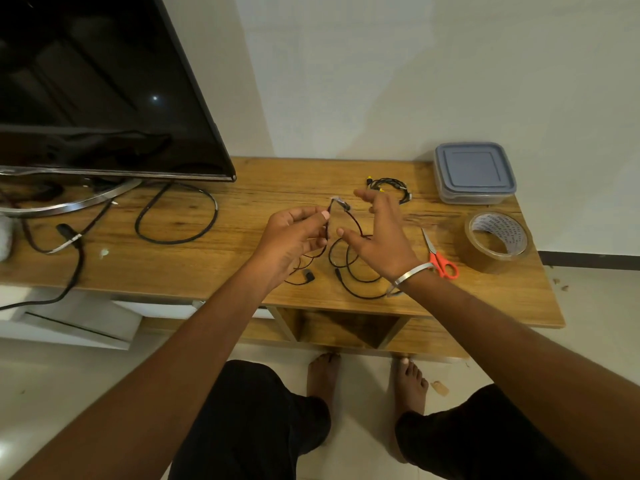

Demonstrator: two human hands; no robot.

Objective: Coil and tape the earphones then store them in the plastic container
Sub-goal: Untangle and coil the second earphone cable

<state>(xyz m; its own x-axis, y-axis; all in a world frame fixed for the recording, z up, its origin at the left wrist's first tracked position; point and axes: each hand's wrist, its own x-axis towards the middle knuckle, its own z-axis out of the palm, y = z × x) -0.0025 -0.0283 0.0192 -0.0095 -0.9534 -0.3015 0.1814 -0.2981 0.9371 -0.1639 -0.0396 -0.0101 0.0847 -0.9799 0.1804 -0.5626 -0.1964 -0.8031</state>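
Note:
My left hand (294,233) pinches the black earphone cable (349,271) just above the wooden table (242,258), lifting a stretch of it with a small clear bit at its top. The rest of the cable lies in loose loops on the table below both hands. My right hand (377,233) hovers beside the lifted cable with fingers spread and straight, holding nothing. A second, coiled set of earphones (391,187) lies behind my right hand. The plastic container (474,174) with its blue-grey lid on stands at the back right.
A roll of brown tape (497,242) stands at the right, with orange-handled scissors (438,254) beside it. A television (97,91) on a metal stand fills the left, with black cables (176,216) trailing across the table. My bare feet are on the floor below.

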